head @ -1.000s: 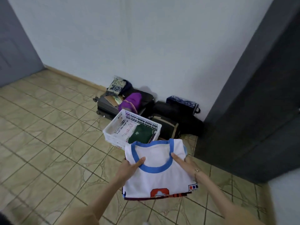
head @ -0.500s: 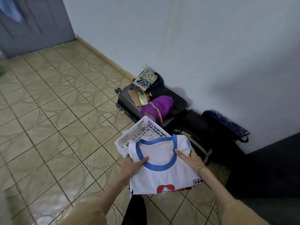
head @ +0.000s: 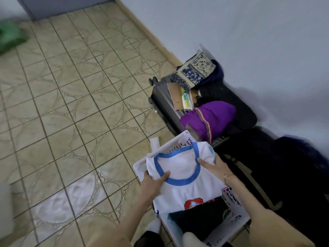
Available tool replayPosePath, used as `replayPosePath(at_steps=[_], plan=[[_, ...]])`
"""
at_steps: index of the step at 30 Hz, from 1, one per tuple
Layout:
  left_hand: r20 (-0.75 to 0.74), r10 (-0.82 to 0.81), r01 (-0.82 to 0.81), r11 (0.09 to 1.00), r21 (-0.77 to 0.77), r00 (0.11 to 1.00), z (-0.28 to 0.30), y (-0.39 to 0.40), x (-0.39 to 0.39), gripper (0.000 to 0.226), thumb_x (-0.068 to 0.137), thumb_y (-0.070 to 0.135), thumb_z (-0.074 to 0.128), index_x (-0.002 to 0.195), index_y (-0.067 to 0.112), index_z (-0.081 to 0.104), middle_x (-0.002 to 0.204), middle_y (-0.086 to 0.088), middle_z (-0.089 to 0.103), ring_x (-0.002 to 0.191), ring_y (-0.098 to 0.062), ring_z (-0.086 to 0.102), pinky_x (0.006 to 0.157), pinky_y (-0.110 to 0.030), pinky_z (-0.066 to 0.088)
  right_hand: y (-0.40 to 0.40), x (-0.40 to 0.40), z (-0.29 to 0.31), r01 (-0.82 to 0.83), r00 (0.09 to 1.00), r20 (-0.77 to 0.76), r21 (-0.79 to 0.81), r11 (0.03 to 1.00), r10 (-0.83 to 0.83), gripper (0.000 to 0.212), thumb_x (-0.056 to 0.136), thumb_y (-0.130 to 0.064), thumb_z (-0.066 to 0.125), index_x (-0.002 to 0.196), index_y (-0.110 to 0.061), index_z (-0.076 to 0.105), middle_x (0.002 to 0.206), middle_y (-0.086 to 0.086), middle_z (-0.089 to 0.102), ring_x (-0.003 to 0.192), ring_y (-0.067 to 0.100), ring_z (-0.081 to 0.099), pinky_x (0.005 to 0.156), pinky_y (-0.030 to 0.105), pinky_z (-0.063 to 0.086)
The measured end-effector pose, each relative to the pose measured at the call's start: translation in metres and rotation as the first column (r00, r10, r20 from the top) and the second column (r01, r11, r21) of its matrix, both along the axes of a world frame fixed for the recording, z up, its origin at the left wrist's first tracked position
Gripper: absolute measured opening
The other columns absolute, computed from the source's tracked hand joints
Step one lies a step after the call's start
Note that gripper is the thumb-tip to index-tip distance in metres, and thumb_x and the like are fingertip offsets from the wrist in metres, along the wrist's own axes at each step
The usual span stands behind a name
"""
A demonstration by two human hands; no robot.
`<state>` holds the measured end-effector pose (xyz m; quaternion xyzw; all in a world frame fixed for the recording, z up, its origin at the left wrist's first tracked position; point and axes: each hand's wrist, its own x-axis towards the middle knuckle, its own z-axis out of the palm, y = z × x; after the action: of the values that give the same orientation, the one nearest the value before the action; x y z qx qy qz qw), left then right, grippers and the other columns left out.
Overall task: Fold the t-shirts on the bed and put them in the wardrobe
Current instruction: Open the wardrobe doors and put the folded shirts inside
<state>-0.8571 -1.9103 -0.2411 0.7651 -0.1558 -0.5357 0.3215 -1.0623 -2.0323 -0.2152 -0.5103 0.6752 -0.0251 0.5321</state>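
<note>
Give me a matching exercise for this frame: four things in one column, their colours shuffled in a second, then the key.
Things:
1. collar of the folded t-shirt
2. laundry basket
3. bundle on the suitcase
4. bag at far left

Colours:
A. green
B. blue
C. purple
D. white

Pairs: 1-B, 2-D, 3-C, 4-A

Both the left hand and right hand hold the t-shirt over the basket.

Head view looks steeply down, close over tiled floor (head: 71,122)
</note>
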Motion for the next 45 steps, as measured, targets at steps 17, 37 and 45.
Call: replayPosePath(at_steps=[17, 37, 45], plan=[[0.033, 0.423, -0.413, 0.862, 0.294, 0.906, -0.190, -0.024, -0.027, 0.064, 0.081, 0.034, 0.073, 0.124, -0.006, 0.047, 0.112, -0.018, 0.064, 0.098, -0.033, 0.061, 0.070, -0.034, 0.048, -0.050, 0.035, -0.197, -0.253, 0.966, 0.071, 0.036, 0.967, 0.250, 0.083, 0.078, -0.051, 0.068, 0.145, -0.024, 0.027, 0.135, -0.007, 0.040, 0.130, 0.018, 0.038, 0.108, 0.034, 0.031], [0.109, 0.025, -0.041, 0.988, 0.149, 0.994, 0.014, -0.074, -0.042, 0.062, 0.094, 0.013, 0.050, 0.145, 0.003, 0.017, 0.129, -0.017, 0.047, 0.093, -0.024, 0.055, 0.065, -0.030, 0.044, -0.047, 0.021, 0.033, -0.209, 0.977, -0.051, -0.035, 0.977, 0.207, 0.061, 0.095, -0.039, 0.048, 0.143, -0.009, 0.026, 0.134, 0.017, 0.049, 0.122, 0.030, 0.047, 0.096, 0.032, 0.038], [0.093, -0.289, 0.299, 0.947, -0.116, 0.953, 0.213, -0.089, -0.113, 0.065, 0.093, 0.009, 0.047, 0.147, 0.004, 0.013, 0.081, -0.005, 0.053, 0.065, -0.012, 0.055, 0.057, -0.027, 0.047, 0.004, -0.078, 0.235, 0.062, 0.997, -0.025, -0.264, 0.963, -0.071, 0.060, 0.094, -0.040, 0.050, 0.142, -0.010, 0.030, 0.119, 0.008, 0.061, 0.114, 0.023, 0.054, 0.096, 0.026, 0.035]])
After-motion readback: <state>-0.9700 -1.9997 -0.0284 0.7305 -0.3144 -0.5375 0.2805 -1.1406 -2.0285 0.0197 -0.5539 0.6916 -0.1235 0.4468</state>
